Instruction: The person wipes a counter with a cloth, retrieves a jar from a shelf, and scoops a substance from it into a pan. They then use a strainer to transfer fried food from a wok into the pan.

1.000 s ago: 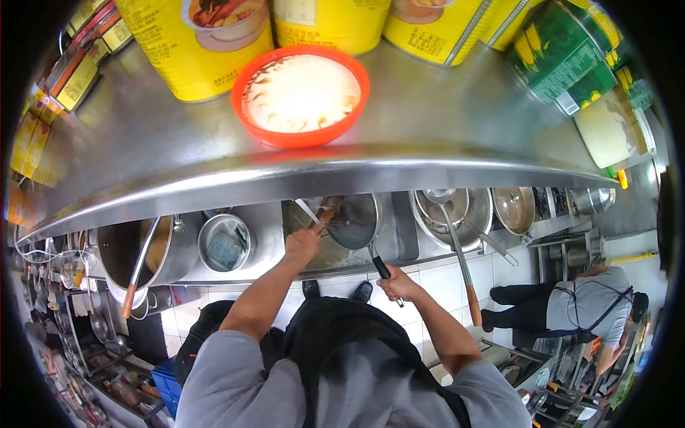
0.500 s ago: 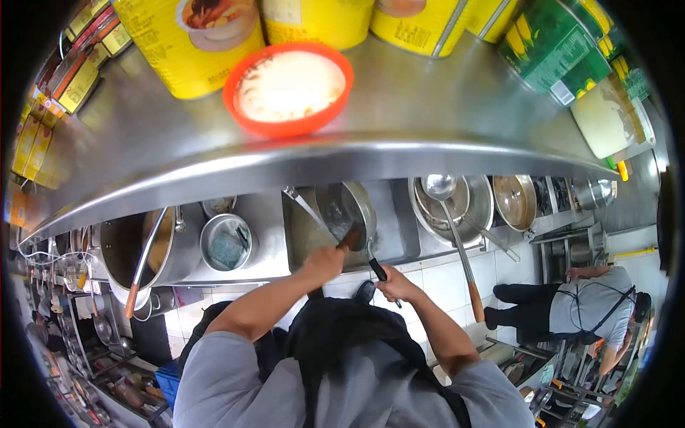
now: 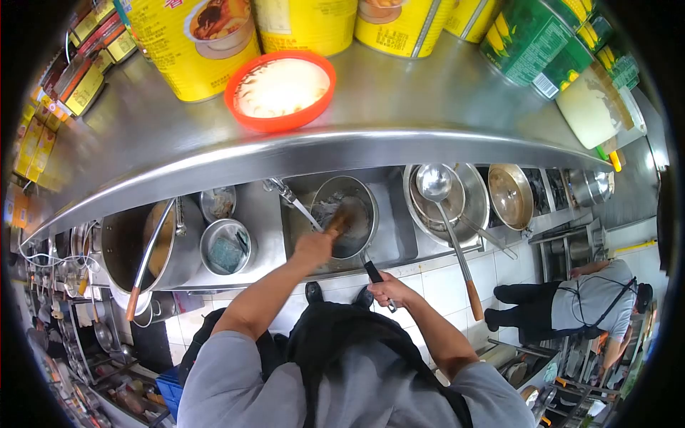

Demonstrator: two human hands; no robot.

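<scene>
My left hand [image 3: 315, 247] is closed around a brown brush [image 3: 348, 220], blurred by motion, whose end is inside a metal saucepan [image 3: 368, 203]. Greyish water lies in the pan. With my right hand [image 3: 392, 289] I grip the pan's black handle [image 3: 373, 271]. The saucepan sits level over the stainless sink [image 3: 404, 221], its handle reaching over the front rim toward me. A metal faucet [image 3: 289, 194] slants toward the pan from the upper left, its spout ending close to my left hand.
A shelf [image 3: 399, 107] with yellow cans [image 3: 307, 25] and a red bowl [image 3: 242, 125] overhangs the sink. Left stand a small pot [image 3: 227, 267] and a stockpot [image 3: 193, 246]. A ladle [image 3: 457, 246] lies across basins [image 3: 479, 203] at right. A person [image 3: 578, 303] stands at far right.
The saucepan has gone from tilted, with its side showing, to level, so its inside faces up. My left hand moved slightly left, and the brush is now deeper in the pan.
</scene>
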